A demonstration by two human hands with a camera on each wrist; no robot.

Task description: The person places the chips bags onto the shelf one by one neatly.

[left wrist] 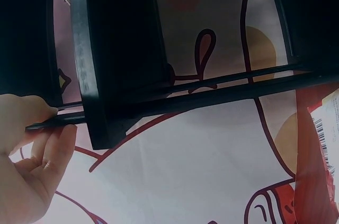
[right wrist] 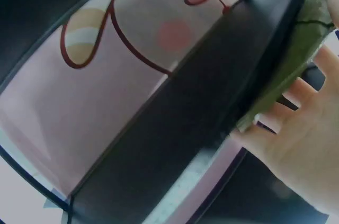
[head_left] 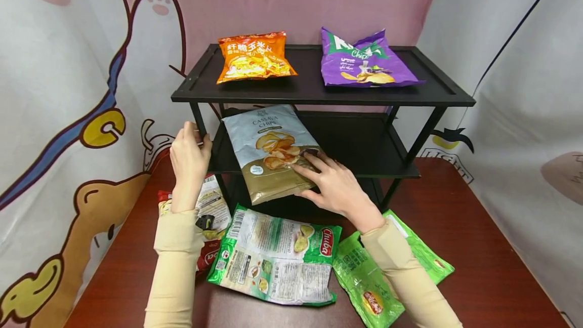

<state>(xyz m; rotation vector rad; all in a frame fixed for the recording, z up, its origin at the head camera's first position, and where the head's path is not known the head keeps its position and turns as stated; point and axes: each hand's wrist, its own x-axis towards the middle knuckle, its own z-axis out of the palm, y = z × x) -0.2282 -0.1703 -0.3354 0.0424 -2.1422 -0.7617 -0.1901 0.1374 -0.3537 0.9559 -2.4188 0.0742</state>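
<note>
A blue-and-gold bag of cassava chips [head_left: 268,140] lies slanted on the middle shelf, its lower end jutting past the front edge. My right hand [head_left: 339,186] rests on the bag's lower right part with fingers spread and fairly straight. In the right wrist view, that hand [right wrist: 302,128] touches the bag's olive side [right wrist: 294,65]. My left hand [head_left: 189,158] holds the front left post of the black rack [head_left: 328,96]. The left wrist view shows the thumb and fingers of this hand [left wrist: 37,155] around the thin post [left wrist: 58,120].
On the top shelf sit an orange snack bag [head_left: 255,59] and a purple chips bag [head_left: 364,62]. Before the rack, a green-and-white Chuba bag [head_left: 278,257], a red-and-white bag [head_left: 214,206] and two green bags [head_left: 371,282] lie on the brown table [head_left: 483,247].
</note>
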